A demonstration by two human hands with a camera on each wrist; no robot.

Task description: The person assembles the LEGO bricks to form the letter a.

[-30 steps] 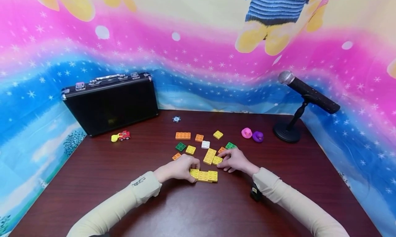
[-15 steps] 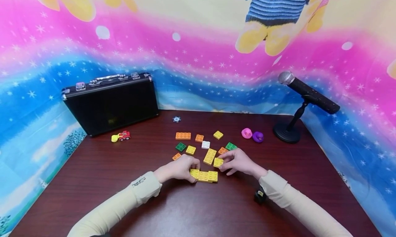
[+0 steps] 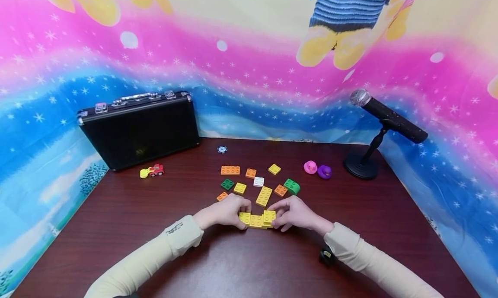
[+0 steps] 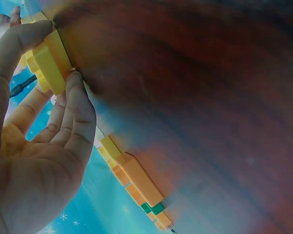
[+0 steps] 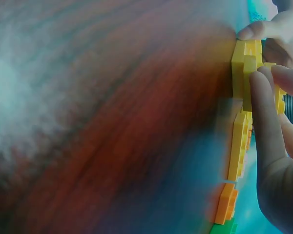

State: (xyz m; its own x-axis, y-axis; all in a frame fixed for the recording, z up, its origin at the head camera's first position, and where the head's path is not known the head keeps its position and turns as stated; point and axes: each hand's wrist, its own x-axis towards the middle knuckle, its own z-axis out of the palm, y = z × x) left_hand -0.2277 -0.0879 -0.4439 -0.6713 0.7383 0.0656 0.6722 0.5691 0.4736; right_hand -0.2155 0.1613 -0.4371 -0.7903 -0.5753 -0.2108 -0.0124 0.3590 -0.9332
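Yellow brick [image 3: 269, 216] pinched betw. R fingers [image 5: 267, 126]; over brick row [image 3: 255, 221], R end; L fingers [image 4: 83, 112] clamp L end.

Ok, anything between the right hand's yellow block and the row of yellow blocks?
Nothing visible: the right hand holds the yellow block over the right end of the row; the left hand grips its left end.

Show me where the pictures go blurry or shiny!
Head view: yellow bricks fairly clear, pale glare on the table in front of them; left wrist view: tabletop smeary, dark patch beside the left hand; right wrist view: tabletop blurred, whitish patch at the left edge.
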